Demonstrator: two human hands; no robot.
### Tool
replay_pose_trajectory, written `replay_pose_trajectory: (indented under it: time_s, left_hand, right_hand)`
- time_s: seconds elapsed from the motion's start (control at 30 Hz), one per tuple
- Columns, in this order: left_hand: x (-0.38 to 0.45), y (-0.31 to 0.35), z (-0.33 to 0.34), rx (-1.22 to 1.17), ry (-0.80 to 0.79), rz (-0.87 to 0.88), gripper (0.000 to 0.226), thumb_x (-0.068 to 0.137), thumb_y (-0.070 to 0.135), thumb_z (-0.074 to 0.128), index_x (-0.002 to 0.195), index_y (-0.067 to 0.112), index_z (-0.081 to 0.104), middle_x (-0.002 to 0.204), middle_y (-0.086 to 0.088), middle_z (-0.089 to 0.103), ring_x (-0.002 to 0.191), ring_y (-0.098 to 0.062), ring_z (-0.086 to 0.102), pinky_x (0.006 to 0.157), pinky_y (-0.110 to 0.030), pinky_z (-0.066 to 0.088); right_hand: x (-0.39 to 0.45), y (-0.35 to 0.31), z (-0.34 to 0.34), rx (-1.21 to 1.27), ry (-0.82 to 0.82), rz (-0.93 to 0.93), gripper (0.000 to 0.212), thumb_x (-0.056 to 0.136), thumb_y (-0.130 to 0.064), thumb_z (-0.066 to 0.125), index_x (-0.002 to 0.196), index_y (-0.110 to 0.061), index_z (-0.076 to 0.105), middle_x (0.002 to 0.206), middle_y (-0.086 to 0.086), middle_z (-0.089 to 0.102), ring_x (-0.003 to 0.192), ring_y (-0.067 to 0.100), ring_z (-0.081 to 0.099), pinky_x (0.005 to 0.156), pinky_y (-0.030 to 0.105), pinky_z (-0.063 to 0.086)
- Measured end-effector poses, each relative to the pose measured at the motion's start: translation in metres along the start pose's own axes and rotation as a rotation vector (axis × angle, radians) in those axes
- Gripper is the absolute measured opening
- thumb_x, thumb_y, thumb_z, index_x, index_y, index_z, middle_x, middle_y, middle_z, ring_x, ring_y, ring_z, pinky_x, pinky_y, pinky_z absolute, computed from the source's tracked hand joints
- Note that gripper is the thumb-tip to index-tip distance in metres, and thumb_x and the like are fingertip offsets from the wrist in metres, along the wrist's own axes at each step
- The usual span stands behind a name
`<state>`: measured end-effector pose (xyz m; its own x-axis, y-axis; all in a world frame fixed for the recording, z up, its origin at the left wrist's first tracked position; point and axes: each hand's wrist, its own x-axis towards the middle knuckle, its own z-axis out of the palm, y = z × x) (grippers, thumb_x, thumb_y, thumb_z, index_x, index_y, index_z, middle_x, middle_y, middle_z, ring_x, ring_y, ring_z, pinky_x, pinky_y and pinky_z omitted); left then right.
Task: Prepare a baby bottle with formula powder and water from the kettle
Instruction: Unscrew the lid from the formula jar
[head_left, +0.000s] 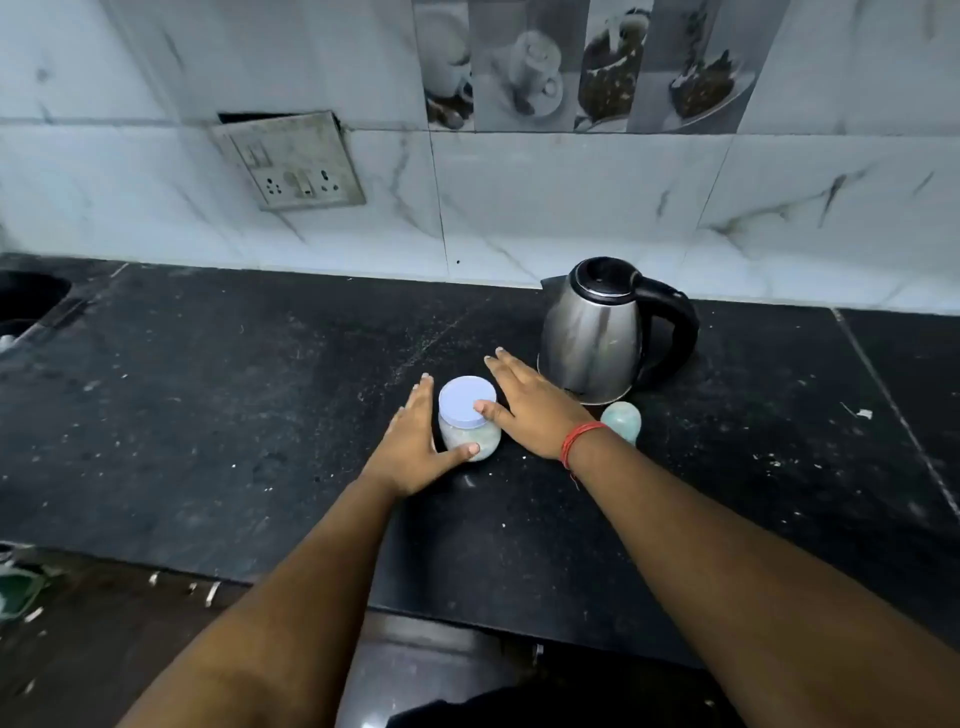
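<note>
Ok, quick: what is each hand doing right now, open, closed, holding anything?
Left hand: open, fingers straight, thumb against the side of the jar; no closed grip.
Right hand: open, fingers extended, thumb resting on the jar's lid; holding nothing.

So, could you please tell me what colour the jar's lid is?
The jar's lid is pale lavender-blue, seen in the head view.

A dark, speckled stone counter ran across the room, scattered with pale crumbs and marks. Behind it rose a wall of white marble-patterned tiles, with a band of picture tiles showing cups and food above. A grimy switch and socket plate hung crooked on the wall. At far left sat a dark sink. Light was dim and cool.
</note>
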<state>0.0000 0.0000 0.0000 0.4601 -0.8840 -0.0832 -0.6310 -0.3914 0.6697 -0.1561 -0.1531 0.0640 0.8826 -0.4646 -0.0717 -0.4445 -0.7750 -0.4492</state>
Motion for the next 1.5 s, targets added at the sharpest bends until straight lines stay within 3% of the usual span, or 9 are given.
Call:
replay_pose_trajectory:
  time_s: [0.27,0.4,0.47,0.6,0.8,0.93,1.13,1.3,1.5]
  left_hand:
    - [0.002,-0.003,0.022,-0.328,-0.032,-0.182,0.141,0.059,0.07,0.083,0.165,0.025,0.003,0.171,0.011,0.02,0.146,-0.001,0.029,0.113,-0.02,0.031]
    - [-0.001,0.0,0.035,-0.25,0.033,-0.172,0.117,0.059,0.069,0.078,0.155,0.029,0.023,0.131,0.036,0.042,0.13,-0.009,0.038,0.123,-0.052,0.029]
    - [-0.004,0.005,0.038,-0.312,0.034,-0.15,0.111,0.059,0.066,0.079,0.15,0.029,0.028,0.13,0.033,0.045,0.13,-0.009,0.04,0.121,-0.054,0.031]
    - [-0.01,0.014,0.041,-0.518,0.015,-0.077,0.102,0.065,0.046,0.089,0.146,0.025,0.032,0.149,0.0,0.049,0.14,-0.017,0.049,0.117,-0.047,0.043]
    - [-0.026,0.028,0.041,-0.474,0.032,-0.043,0.086,0.061,0.053,0.087,0.129,0.047,0.034,0.129,0.017,0.056,0.113,0.011,0.059,0.088,-0.013,0.05]
    - [-0.032,0.038,0.042,-0.341,0.018,0.01,0.095,0.06,0.055,0.089,0.137,0.034,0.038,0.126,0.016,0.058,0.11,0.001,0.062,0.09,-0.026,0.055]
    - [-0.029,0.055,0.031,-0.365,-0.034,0.063,0.08,0.059,0.054,0.089,0.119,0.066,0.037,0.116,0.031,0.061,0.106,0.006,0.063,0.081,-0.013,0.051]
    - [-0.026,0.062,0.022,-0.542,-0.14,0.041,0.089,0.062,0.048,0.087,0.137,0.026,0.047,0.127,0.007,0.067,0.115,-0.007,0.067,0.096,-0.03,0.054]
    - [-0.03,0.063,0.012,-0.847,-0.321,0.006,0.081,0.069,0.037,0.081,0.138,0.01,0.048,0.121,-0.005,0.067,0.111,-0.013,0.066,0.092,-0.027,0.053]
  right_hand:
    - [0.018,-0.006,0.02,-0.067,-0.066,0.007,0.089,0.088,-0.056,0.066,0.156,-0.017,0.024,0.16,0.007,0.033,0.141,0.032,0.04,0.113,0.046,0.038]
    - [0.017,-0.01,0.025,-0.07,0.03,0.011,0.086,0.079,-0.053,0.074,0.146,-0.015,0.036,0.142,0.006,0.048,0.125,0.031,0.049,0.099,0.045,0.047]
    - [0.012,-0.011,0.026,-0.036,0.069,0.029,0.081,0.077,-0.053,0.076,0.14,-0.016,0.041,0.138,0.004,0.051,0.123,0.028,0.05,0.097,0.042,0.047]
    - [-0.004,-0.01,0.028,0.24,0.156,0.148,0.071,0.074,-0.049,0.08,0.13,-0.018,0.049,0.132,0.001,0.054,0.121,0.023,0.052,0.099,0.042,0.047]
    - [-0.029,-0.003,0.023,0.475,0.122,0.238,0.062,0.08,-0.049,0.078,0.128,-0.022,0.05,0.126,-0.004,0.052,0.115,0.015,0.055,0.097,0.035,0.048]
    - [-0.036,-0.002,0.015,0.315,0.074,0.243,0.066,0.084,-0.067,0.062,0.135,-0.026,0.05,0.131,-0.003,0.048,0.119,0.018,0.053,0.102,0.04,0.045]
    - [-0.038,-0.003,-0.001,0.291,0.108,0.236,0.05,0.092,-0.062,0.057,0.129,-0.027,0.059,0.124,-0.001,0.056,0.118,0.018,0.054,0.102,0.038,0.044]
    - [-0.038,-0.006,-0.011,0.377,0.139,0.176,0.027,0.093,-0.048,0.061,0.106,-0.025,0.069,0.103,-0.002,0.062,0.099,0.015,0.06,0.095,0.04,0.047]
    - [-0.036,0.002,-0.025,0.48,0.027,0.006,0.029,0.096,-0.04,0.066,0.12,-0.025,0.068,0.114,-0.008,0.063,0.109,0.01,0.06,0.102,0.039,0.048]
